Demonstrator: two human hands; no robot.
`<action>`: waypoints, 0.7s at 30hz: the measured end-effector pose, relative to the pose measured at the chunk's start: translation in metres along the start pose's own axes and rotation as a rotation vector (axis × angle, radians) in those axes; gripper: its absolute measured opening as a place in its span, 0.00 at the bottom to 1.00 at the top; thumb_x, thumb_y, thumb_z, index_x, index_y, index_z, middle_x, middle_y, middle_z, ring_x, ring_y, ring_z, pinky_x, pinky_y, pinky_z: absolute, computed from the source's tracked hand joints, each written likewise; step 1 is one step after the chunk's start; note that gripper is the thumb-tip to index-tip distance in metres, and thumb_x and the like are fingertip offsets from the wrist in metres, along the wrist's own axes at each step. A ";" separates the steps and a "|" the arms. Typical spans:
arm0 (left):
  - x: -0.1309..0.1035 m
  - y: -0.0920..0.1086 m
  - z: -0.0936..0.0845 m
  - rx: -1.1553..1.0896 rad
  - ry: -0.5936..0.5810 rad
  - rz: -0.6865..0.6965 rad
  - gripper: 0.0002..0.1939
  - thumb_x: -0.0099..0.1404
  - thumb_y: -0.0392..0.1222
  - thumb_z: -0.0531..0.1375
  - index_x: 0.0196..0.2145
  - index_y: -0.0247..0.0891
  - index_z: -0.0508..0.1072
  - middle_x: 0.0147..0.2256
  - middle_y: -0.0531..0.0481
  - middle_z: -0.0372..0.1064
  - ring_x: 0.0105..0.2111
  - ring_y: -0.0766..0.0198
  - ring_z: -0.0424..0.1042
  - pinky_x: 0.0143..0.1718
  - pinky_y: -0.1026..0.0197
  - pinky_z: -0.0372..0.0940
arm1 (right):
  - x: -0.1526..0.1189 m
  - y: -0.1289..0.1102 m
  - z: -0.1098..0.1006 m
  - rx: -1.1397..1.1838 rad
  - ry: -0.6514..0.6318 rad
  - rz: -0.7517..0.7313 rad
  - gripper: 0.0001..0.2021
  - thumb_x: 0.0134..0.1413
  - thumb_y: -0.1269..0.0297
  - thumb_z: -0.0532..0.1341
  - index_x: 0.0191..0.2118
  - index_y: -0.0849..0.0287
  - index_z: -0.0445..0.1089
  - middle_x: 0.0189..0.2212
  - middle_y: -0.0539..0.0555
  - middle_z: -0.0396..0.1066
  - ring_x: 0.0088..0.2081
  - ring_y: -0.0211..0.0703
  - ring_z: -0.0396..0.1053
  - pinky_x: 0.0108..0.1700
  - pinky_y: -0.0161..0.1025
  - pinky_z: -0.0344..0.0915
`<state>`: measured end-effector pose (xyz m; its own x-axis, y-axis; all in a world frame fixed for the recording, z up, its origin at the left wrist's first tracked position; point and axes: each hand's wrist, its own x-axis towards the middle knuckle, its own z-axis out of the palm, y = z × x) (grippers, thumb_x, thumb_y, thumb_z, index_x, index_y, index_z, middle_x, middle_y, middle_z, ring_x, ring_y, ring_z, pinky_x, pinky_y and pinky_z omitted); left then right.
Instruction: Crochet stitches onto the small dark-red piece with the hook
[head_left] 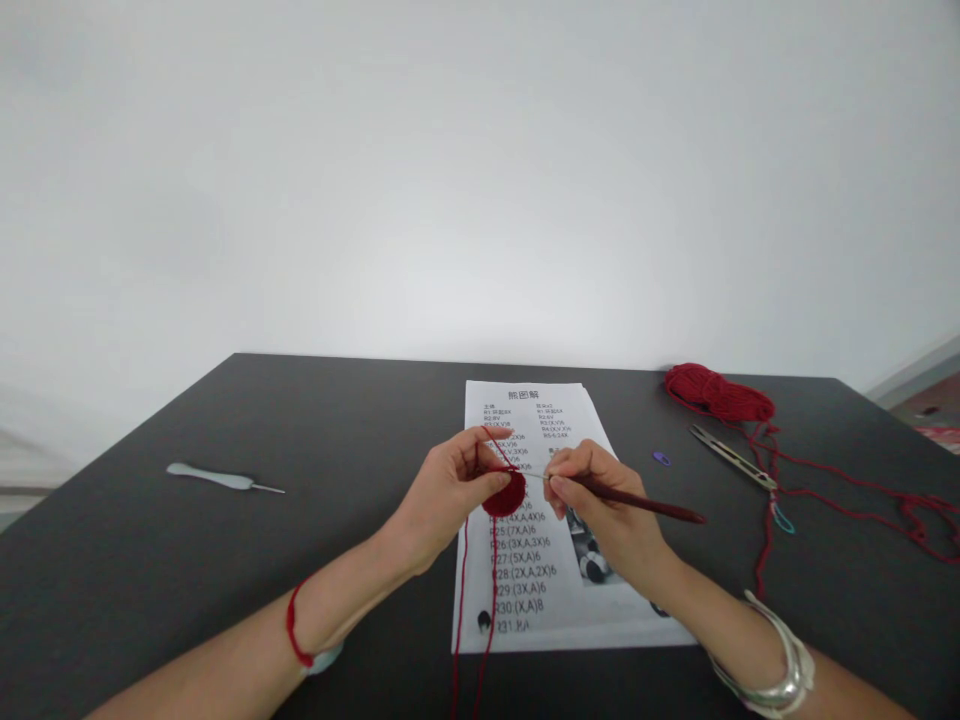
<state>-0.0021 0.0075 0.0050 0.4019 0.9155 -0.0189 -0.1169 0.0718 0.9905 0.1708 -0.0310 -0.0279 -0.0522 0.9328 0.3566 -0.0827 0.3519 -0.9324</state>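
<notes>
Between the thumb and fingers of my left hand is a small round piece of red crochet. Red yarn runs over the left index finger, and two strands hang down past the paper's lower edge. My right hand is closed around the dark red handle of a crochet hook. The hook's thin metal shaft points left and meets the upper edge of the crochet piece. Both hands are above a printed pattern sheet, covering part of its text.
On the black table, a grey-handled crochet hook lies at left. To the right are a purple stitch marker, thread snips with a teal loop, and a red yarn skein with loose strands. A white wall stands behind.
</notes>
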 end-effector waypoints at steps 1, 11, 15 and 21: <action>0.000 0.000 0.001 0.000 0.007 0.002 0.18 0.52 0.32 0.63 0.42 0.35 0.70 0.23 0.58 0.65 0.24 0.69 0.64 0.29 0.63 0.59 | -0.001 -0.001 0.001 -0.023 0.007 -0.007 0.04 0.56 0.68 0.59 0.30 0.56 0.65 0.23 0.47 0.62 0.24 0.37 0.60 0.25 0.36 0.58; -0.004 -0.006 0.003 0.062 0.123 0.073 0.16 0.52 0.31 0.64 0.41 0.37 0.74 0.23 0.56 0.67 0.23 0.66 0.66 0.29 0.61 0.62 | -0.013 0.003 0.021 -0.514 0.032 -0.381 0.09 0.57 0.78 0.54 0.35 0.54 0.61 0.28 0.49 0.65 0.28 0.37 0.63 0.29 0.35 0.63; -0.005 -0.007 0.006 0.056 0.117 0.036 0.18 0.51 0.32 0.65 0.41 0.37 0.75 0.22 0.56 0.69 0.22 0.66 0.67 0.27 0.60 0.63 | -0.010 0.011 0.021 -0.620 -0.050 -0.534 0.10 0.57 0.79 0.53 0.38 0.54 0.60 0.29 0.51 0.65 0.30 0.40 0.64 0.31 0.38 0.65; 0.002 -0.003 0.000 -0.229 -0.069 -0.209 0.21 0.48 0.29 0.66 0.42 0.33 0.74 0.22 0.55 0.70 0.23 0.69 0.67 0.30 0.63 0.62 | 0.003 0.007 0.004 -0.838 -0.264 -0.753 0.11 0.59 0.79 0.51 0.40 0.56 0.62 0.29 0.53 0.66 0.30 0.42 0.62 0.31 0.39 0.65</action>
<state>-0.0011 0.0095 0.0015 0.4985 0.8430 -0.2019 -0.2232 0.3499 0.9098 0.1658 -0.0257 -0.0332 -0.4849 0.4539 0.7475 0.4990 0.8456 -0.1898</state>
